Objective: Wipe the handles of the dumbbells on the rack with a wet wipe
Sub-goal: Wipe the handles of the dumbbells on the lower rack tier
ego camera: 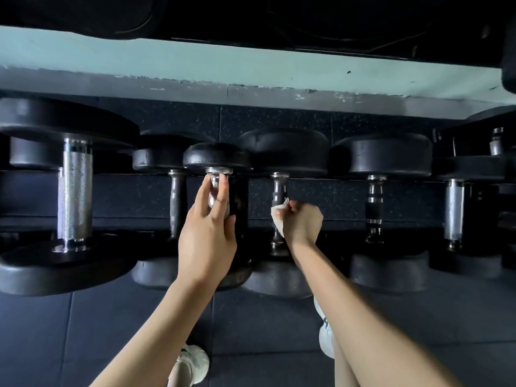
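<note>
Several black dumbbells with metal handles lie in a row on the rack. My left hand (208, 224) wraps loosely around the shiny handle (215, 185) of a small dumbbell (217, 159) near the middle, with its fingers reaching up to the collar. My right hand (300, 222) is closed on a white wet wipe (278, 216). The wipe presses against the thin handle (278, 188) of the neighbouring dumbbell (284, 152) to the right. My hand hides the lower part of that handle.
A large dumbbell with a knurled handle (74, 191) lies at far left, a slim one (176, 202) beside it. More dumbbells (375, 208) (453, 210) sit to the right. A pale green ledge (251, 71) runs behind. My white shoes (192, 364) stand on the dark floor mat.
</note>
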The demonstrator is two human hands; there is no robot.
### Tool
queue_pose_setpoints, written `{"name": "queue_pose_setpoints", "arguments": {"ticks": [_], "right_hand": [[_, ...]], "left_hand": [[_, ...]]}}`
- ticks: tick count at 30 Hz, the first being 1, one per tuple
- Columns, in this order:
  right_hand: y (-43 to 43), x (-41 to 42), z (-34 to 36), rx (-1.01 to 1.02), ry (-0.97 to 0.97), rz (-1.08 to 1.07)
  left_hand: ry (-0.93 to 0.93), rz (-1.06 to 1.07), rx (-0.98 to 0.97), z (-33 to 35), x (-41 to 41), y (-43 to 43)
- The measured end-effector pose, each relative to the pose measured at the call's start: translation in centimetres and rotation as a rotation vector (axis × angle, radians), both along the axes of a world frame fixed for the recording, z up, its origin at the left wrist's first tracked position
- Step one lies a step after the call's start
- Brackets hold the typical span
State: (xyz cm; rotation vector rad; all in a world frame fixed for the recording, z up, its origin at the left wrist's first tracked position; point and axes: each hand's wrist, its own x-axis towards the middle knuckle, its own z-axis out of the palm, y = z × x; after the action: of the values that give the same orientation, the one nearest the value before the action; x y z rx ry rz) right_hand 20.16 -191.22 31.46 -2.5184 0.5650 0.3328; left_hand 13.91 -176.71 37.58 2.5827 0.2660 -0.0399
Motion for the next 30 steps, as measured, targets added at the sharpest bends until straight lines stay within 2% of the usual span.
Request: {"name": "queue_pose_setpoints", "arguments": {"ticks": [7, 11, 14, 17, 19, 22, 26, 30], "right_hand": [[1.4, 2.0, 0.7, 0.279, -0.287, -0.213], [2.1, 2.3, 0.4, 0.362, -0.208, -0.414], [2.1, 0.8, 0.2, 0.272, -0.139, -0.254], [1.8, 0.3, 0.3, 0.190, -0.009, 0.055], [1.4, 0.2, 0.2, 0.057, 0.072, 0.275], [1.1, 0.3, -0.4, -0.084, 0.044, 0.410], [0.7, 1.0, -0.5, -0.012, -0.139, 0.234], [1.2, 2.2, -0.8, 0.261, -0.054, -0.126]], "left_hand": [[-0.002, 0.010, 0.012, 0.0, -0.1, 0.1], [-0.002, 0.013, 0.001, 0.1, 0.0, 0.0], [0.003, 0.013, -0.009, 0.2, 0.0, 0.1], [0.007, 0.019, -0.026, 0.1, 0.0, 0.1], [0.004, 0.021, -0.030, 0.1, -0.1, 0.1], [0.000, 0.018, -0.028, 0.1, -0.1, 0.1], [0.001, 0.005, -0.022, -0.1, -0.1, 0.1], [0.005, -0.006, -0.018, -0.2, -0.1, 0.1]]}}
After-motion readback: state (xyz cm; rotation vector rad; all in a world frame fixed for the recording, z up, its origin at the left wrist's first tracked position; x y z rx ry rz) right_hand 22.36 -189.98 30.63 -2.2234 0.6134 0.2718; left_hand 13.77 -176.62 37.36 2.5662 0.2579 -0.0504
